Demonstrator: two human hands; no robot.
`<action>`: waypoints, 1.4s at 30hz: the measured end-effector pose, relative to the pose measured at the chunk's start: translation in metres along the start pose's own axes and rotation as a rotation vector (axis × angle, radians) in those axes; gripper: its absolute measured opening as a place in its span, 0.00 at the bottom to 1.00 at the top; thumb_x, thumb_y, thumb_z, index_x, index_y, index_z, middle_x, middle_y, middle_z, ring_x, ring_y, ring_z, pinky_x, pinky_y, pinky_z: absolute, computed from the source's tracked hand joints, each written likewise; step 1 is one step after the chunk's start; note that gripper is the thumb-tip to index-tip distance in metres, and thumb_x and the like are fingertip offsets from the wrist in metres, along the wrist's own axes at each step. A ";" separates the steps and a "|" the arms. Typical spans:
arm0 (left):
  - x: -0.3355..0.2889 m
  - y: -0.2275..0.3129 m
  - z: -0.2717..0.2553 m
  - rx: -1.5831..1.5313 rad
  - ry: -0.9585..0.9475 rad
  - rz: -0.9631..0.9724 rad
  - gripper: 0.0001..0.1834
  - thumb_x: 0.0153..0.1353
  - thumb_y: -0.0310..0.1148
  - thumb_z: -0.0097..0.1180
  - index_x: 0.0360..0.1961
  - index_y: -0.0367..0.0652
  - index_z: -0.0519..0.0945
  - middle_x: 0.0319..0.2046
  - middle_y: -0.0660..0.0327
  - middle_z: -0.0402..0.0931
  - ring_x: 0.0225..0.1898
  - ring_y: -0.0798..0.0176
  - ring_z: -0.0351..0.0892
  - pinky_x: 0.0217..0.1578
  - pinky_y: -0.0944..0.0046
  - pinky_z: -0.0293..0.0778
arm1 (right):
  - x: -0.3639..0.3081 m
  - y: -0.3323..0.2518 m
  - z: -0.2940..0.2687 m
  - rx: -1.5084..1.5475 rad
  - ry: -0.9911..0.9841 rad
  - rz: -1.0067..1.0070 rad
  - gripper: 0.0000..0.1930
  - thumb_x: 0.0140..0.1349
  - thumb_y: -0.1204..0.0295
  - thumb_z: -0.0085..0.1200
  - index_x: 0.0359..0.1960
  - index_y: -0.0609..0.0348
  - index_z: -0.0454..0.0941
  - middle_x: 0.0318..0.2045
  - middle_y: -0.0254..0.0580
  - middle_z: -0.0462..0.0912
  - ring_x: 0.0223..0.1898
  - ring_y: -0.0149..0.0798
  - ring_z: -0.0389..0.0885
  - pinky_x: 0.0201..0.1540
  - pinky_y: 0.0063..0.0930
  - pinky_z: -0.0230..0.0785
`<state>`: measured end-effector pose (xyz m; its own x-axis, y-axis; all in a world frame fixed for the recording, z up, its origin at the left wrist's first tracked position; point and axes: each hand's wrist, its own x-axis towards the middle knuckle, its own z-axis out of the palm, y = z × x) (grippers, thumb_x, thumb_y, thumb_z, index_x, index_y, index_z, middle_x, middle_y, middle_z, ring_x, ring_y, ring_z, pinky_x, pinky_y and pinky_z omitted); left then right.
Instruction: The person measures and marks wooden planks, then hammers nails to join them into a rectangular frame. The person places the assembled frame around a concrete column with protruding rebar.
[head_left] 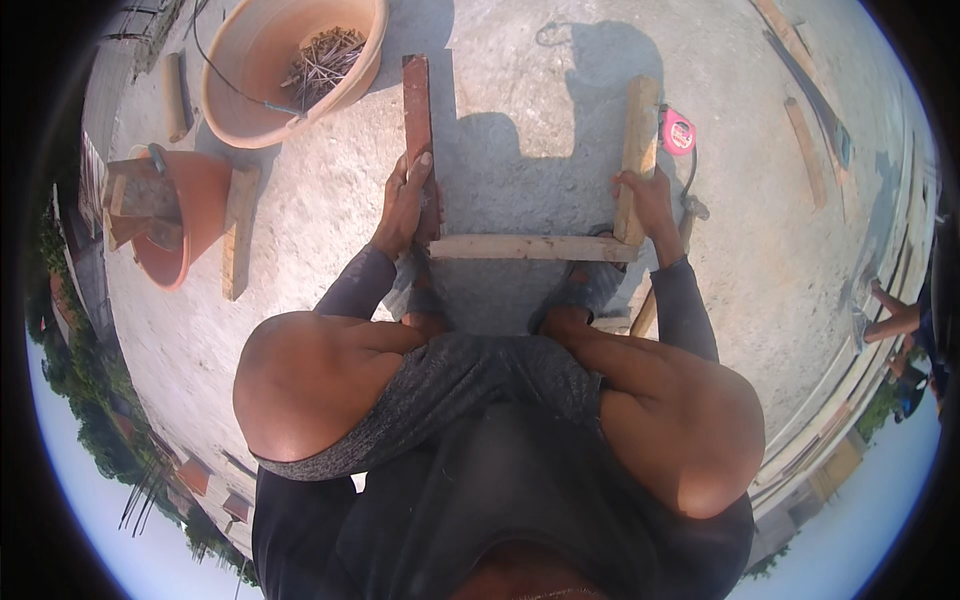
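My left hand is closed round a reddish-brown wooden board that points away from me. On the other side, my right hand grips a pale wooden block, fingers wrapped over its left edge. A light wooden batten lies crosswise near my feet, its ends meeting the near ends of both pieces, so the three form a U shape. Whether they are fastened together, I cannot tell. A pink tape measure rests just right of the pale block, and a hammer lies partly hidden beside my right forearm.
A large orange basin holding many nails stands at the far left. Nearer, an orange bucket holds wood offcuts, beside a wooden plank. A handsaw and wood strips lie right. Another person's arm shows at the right edge.
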<state>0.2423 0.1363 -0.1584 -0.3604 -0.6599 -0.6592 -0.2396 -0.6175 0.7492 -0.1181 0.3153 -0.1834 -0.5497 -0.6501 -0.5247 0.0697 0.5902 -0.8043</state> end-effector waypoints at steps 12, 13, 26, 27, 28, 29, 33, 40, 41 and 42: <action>0.062 0.044 -0.028 -0.338 -0.113 0.048 0.28 0.70 0.58 0.58 0.55 0.46 0.69 0.33 0.56 0.77 0.31 0.58 0.81 0.33 0.52 0.82 | -0.030 -0.014 -0.016 -0.022 -0.117 0.040 0.22 0.60 0.70 0.63 0.53 0.67 0.74 0.36 0.43 0.85 0.33 0.36 0.86 0.38 0.32 0.79; 0.064 0.042 -0.026 -0.258 -0.046 0.102 0.27 0.69 0.55 0.60 0.55 0.47 0.68 0.30 0.57 0.76 0.27 0.59 0.79 0.28 0.56 0.81 | -0.030 -0.014 -0.016 0.036 -0.131 0.011 0.24 0.61 0.69 0.64 0.55 0.67 0.73 0.37 0.44 0.85 0.34 0.35 0.86 0.38 0.32 0.79; 0.059 0.043 -0.017 -0.128 -0.060 0.063 0.31 0.67 0.52 0.64 0.60 0.48 0.65 0.30 0.59 0.73 0.26 0.62 0.78 0.25 0.58 0.80 | -0.023 -0.037 0.005 0.023 -0.040 0.012 0.30 0.62 0.66 0.64 0.63 0.67 0.70 0.41 0.47 0.85 0.35 0.36 0.86 0.34 0.30 0.81; 0.060 0.043 -0.016 -0.121 -0.065 0.057 0.31 0.66 0.52 0.64 0.60 0.48 0.65 0.30 0.59 0.73 0.26 0.62 0.78 0.26 0.58 0.80 | -0.023 -0.037 0.005 0.016 -0.031 0.011 0.29 0.62 0.66 0.63 0.62 0.67 0.70 0.41 0.47 0.85 0.35 0.35 0.86 0.34 0.30 0.81; 0.060 0.043 -0.016 -0.122 -0.087 0.047 0.32 0.66 0.53 0.65 0.60 0.48 0.66 0.30 0.59 0.73 0.27 0.62 0.78 0.26 0.58 0.80 | -0.023 -0.037 0.004 0.020 -0.038 0.009 0.29 0.62 0.67 0.63 0.62 0.68 0.70 0.41 0.47 0.85 0.35 0.35 0.86 0.34 0.30 0.81; 0.060 0.044 -0.015 -0.122 -0.109 0.034 0.32 0.66 0.53 0.65 0.60 0.49 0.66 0.30 0.59 0.73 0.27 0.62 0.78 0.26 0.58 0.80 | -0.023 -0.036 0.003 0.024 -0.045 0.004 0.28 0.62 0.67 0.63 0.61 0.68 0.70 0.41 0.47 0.85 0.35 0.35 0.86 0.34 0.31 0.81; 0.059 0.043 -0.016 -0.102 -0.124 -0.005 0.33 0.64 0.54 0.66 0.60 0.50 0.66 0.30 0.60 0.73 0.27 0.62 0.78 0.26 0.58 0.80 | -0.021 -0.033 0.003 0.044 -0.053 0.000 0.28 0.62 0.67 0.62 0.61 0.69 0.70 0.40 0.48 0.85 0.34 0.36 0.86 0.33 0.31 0.80; 0.062 0.035 -0.018 -0.100 -0.122 0.013 0.33 0.64 0.55 0.67 0.59 0.50 0.66 0.29 0.60 0.73 0.26 0.63 0.78 0.25 0.59 0.80 | -0.013 -0.020 0.003 0.013 -0.052 0.009 0.28 0.62 0.67 0.63 0.60 0.70 0.71 0.41 0.47 0.85 0.37 0.36 0.86 0.35 0.31 0.82; 0.064 0.034 -0.018 -0.102 -0.129 0.016 0.33 0.64 0.55 0.67 0.59 0.49 0.67 0.30 0.60 0.73 0.26 0.63 0.78 0.25 0.58 0.80 | -0.011 -0.017 0.003 0.019 -0.055 0.002 0.28 0.62 0.67 0.63 0.60 0.70 0.71 0.41 0.47 0.85 0.38 0.36 0.86 0.35 0.31 0.82; 0.066 0.034 -0.018 -0.104 -0.140 0.018 0.33 0.63 0.55 0.67 0.59 0.49 0.67 0.30 0.60 0.73 0.27 0.63 0.78 0.25 0.58 0.80 | -0.010 -0.014 0.002 0.025 -0.057 -0.017 0.28 0.62 0.67 0.63 0.60 0.70 0.72 0.41 0.47 0.85 0.38 0.36 0.86 0.36 0.31 0.82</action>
<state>0.2268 0.0646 -0.1777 -0.4874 -0.6095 -0.6252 -0.1399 -0.6523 0.7449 -0.1118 0.3121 -0.1675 -0.5023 -0.6867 -0.5254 0.0821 0.5670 -0.8196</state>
